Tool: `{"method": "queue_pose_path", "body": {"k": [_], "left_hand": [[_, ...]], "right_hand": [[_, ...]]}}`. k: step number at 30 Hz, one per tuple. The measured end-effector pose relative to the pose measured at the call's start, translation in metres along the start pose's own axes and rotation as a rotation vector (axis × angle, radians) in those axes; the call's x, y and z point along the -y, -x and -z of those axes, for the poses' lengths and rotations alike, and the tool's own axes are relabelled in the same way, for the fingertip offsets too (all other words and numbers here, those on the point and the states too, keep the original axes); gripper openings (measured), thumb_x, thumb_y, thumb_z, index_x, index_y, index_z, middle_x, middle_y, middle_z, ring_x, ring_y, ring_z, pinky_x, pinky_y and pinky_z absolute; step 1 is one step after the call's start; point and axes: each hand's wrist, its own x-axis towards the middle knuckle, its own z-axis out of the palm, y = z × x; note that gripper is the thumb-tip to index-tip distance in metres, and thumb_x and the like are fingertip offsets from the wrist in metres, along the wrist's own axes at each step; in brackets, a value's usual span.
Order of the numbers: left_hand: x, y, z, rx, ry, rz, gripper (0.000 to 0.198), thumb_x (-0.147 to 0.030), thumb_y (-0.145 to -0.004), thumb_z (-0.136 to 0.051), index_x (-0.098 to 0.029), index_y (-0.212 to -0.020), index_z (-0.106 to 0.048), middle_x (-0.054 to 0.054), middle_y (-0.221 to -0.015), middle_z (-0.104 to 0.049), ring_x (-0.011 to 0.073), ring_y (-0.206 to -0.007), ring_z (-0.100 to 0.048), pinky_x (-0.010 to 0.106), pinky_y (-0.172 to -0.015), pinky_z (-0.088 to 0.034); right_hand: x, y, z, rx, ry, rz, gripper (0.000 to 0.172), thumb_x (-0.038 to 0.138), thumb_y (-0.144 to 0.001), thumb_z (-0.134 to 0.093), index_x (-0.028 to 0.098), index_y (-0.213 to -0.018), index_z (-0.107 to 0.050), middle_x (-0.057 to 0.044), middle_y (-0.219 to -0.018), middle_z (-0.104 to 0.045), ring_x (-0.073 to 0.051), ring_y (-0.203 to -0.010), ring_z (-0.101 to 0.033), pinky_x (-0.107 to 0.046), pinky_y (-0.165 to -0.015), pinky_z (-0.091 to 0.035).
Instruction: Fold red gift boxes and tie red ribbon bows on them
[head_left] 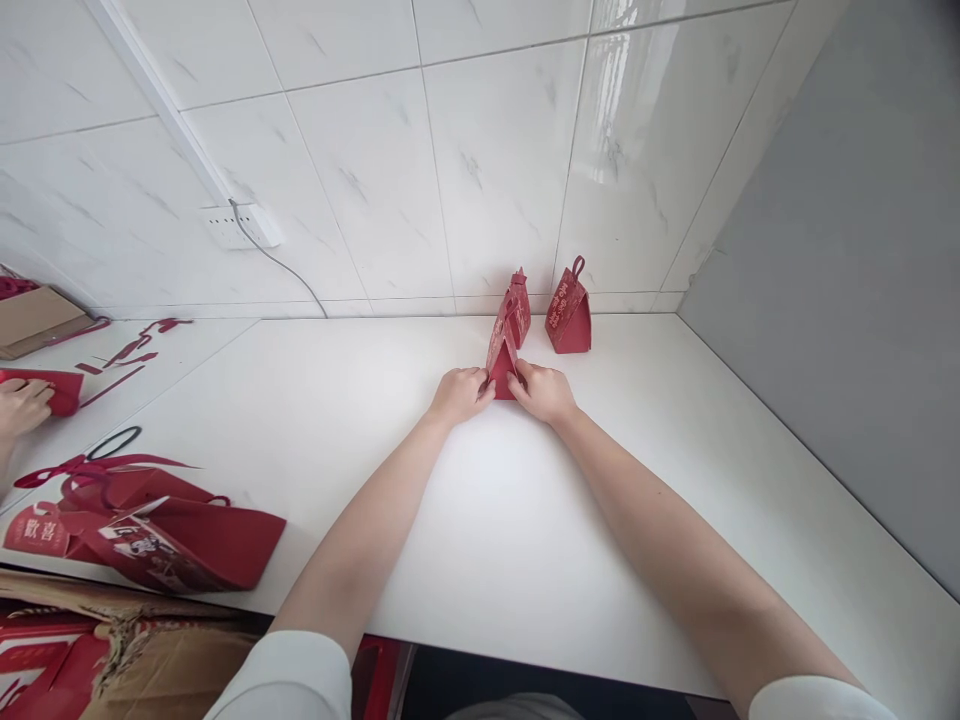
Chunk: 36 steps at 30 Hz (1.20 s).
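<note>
A small red paper gift box (503, 352) stands on the white table (480, 520) near the back wall. My left hand (459, 393) grips its left lower edge with curled fingers. My right hand (545, 391) pinches its right lower edge. Both hands press against the box from either side. Just behind it stands another red box (517, 308). A finished pyramid-shaped red box with a loop handle (570, 312) sits to the right, against the tiled wall.
Flat red box blanks and ribbons (142, 525) lie at the table's left front. A cardboard carton (112, 650) sits below them. Another person's hand (22, 405) holds red card at far left. A wall socket and cable (244, 228) hang on the tiles.
</note>
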Motion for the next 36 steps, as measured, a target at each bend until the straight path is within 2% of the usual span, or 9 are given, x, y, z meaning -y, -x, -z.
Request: {"method": "queue_pose_path", "body": {"k": [3, 7, 13, 21, 27, 31, 36], "left_hand": [[0.001, -0.001, -0.003, 0.041, -0.029, 0.036, 0.032, -0.031, -0.089, -0.041, -0.016, -0.075, -0.064, 0.008, -0.075, -0.067, 0.0199, -0.068, -0.062, 0.031, -0.066, -0.042], [0.001, -0.001, -0.004, 0.113, -0.056, 0.074, 0.029, -0.032, -0.085, -0.045, -0.017, -0.073, -0.067, 0.007, -0.071, -0.068, 0.0204, -0.066, -0.063, 0.030, -0.062, -0.042], [-0.002, 0.000, -0.001, 0.175, -0.082, 0.103, 0.027, -0.031, -0.083, -0.046, -0.017, -0.077, -0.068, 0.008, -0.074, -0.069, 0.0227, -0.071, -0.065, 0.031, -0.065, -0.044], [-0.004, -0.003, 0.000, 0.213, -0.074, 0.099, 0.024, -0.029, -0.081, -0.048, -0.017, -0.076, -0.068, 0.008, -0.074, -0.069, 0.0225, -0.074, -0.065, 0.030, -0.067, -0.044], [-0.004, -0.002, -0.001, 0.204, -0.070, 0.103, 0.023, -0.029, -0.080, -0.048, -0.018, -0.074, -0.067, 0.007, -0.073, -0.069, 0.0222, -0.072, -0.065, 0.030, -0.065, -0.044], [-0.004, -0.002, -0.001, 0.196, -0.069, 0.098, 0.024, -0.030, -0.080, -0.047, -0.018, -0.073, -0.066, 0.006, -0.071, -0.068, 0.0217, -0.070, -0.064, 0.031, -0.064, -0.043], [-0.005, -0.003, -0.001, 0.201, -0.069, 0.093, 0.024, -0.029, -0.079, -0.047, -0.018, -0.071, -0.067, 0.007, -0.069, -0.067, 0.0218, -0.069, -0.064, 0.031, -0.063, -0.043]], "right_hand": [[0.001, -0.001, 0.000, 0.077, 0.022, 0.012, 0.034, 0.036, -0.096, -0.027, 0.018, -0.105, -0.055, -0.006, -0.086, -0.071, -0.019, -0.071, -0.063, -0.026, -0.060, -0.032], [-0.001, -0.001, -0.001, 0.140, 0.055, 0.005, 0.029, 0.034, -0.093, -0.035, 0.017, -0.102, -0.056, -0.008, -0.082, -0.071, -0.021, -0.071, -0.064, -0.027, -0.058, -0.033], [-0.001, 0.000, -0.002, 0.164, 0.099, -0.008, 0.030, 0.034, -0.094, -0.034, 0.017, -0.101, -0.057, -0.008, -0.083, -0.071, -0.023, -0.073, -0.066, -0.028, -0.060, -0.035], [0.011, -0.003, -0.014, 0.129, 0.163, -0.100, 0.030, 0.031, -0.093, -0.035, 0.017, -0.099, -0.060, -0.011, -0.085, -0.072, -0.024, -0.075, -0.067, -0.028, -0.062, -0.036], [0.014, -0.001, -0.009, 0.087, 0.179, -0.137, 0.034, 0.035, -0.093, -0.033, 0.018, -0.093, -0.062, -0.009, -0.082, -0.070, -0.023, -0.072, -0.066, -0.028, -0.058, -0.032], [0.016, -0.004, -0.004, -0.027, 0.187, -0.140, 0.043, 0.036, -0.097, -0.020, 0.017, -0.104, -0.057, -0.011, -0.094, -0.068, -0.021, -0.071, -0.064, -0.027, -0.055, -0.028], [0.018, -0.009, -0.006, -0.100, 0.186, -0.102, 0.033, 0.029, -0.094, -0.026, 0.017, -0.106, -0.055, -0.009, -0.092, -0.067, -0.017, -0.063, -0.061, -0.028, -0.052, -0.021]]}}
